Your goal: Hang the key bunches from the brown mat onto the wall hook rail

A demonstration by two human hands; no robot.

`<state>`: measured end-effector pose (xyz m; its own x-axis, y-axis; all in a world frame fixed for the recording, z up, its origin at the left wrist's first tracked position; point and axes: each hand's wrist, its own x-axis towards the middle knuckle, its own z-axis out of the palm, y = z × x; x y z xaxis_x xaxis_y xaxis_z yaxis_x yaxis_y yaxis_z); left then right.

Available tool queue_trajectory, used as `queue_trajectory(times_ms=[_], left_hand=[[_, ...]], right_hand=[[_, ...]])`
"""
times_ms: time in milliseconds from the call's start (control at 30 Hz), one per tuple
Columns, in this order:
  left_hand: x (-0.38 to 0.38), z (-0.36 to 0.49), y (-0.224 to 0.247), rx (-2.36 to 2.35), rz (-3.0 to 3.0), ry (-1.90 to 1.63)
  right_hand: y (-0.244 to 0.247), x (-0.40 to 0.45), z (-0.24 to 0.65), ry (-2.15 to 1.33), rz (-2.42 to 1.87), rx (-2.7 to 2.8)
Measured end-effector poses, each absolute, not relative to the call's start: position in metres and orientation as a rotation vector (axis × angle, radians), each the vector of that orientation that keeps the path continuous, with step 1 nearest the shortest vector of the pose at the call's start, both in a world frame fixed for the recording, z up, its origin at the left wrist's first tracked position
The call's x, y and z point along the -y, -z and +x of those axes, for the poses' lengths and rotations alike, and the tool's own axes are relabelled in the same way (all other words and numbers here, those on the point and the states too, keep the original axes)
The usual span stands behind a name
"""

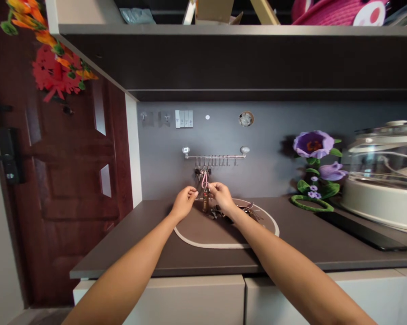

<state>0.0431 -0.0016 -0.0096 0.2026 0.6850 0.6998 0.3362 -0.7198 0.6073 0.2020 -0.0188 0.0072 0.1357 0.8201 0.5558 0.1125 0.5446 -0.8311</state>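
Observation:
A brown key fob with lettering (206, 201) hangs by a pink strap (204, 179) below a metal hook rail (217, 157) on the wall. My right hand (222, 197) pinches the fob's upper end, where it meets the strap. Just left of the fob is my left hand (184, 203), its thumb and fingertips pressed together; whatever they hold is too small to make out. Several dark keys (203, 172) hang from the hooks around the strap. Behind my right wrist, a pile of keys (220, 213) lies on a brown mat with a pale rim (203, 245).
A low shelf (223, 63) overhangs the grey counter (156, 259). On the right stand a purple knitted flower (313, 144), a black phone-like slab (362, 230) and a cream appliance with a clear lid (382, 198). A dark red door (71, 180) is at left.

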Motion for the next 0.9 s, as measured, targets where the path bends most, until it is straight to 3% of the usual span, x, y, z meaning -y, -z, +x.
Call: queue_trajectory(times_ms=[467,900], left_hand=[[0.005,0.041,0.012,-1.09,2.598,-1.28],[0.005,0.04,0.012,-1.082,2.626,-1.247]], right_hand=[[-0.074,-0.016,0.215,-0.719,-0.911,0.991],[-0.086,-0.046,0.214,-0.816,-0.984,0.798]])
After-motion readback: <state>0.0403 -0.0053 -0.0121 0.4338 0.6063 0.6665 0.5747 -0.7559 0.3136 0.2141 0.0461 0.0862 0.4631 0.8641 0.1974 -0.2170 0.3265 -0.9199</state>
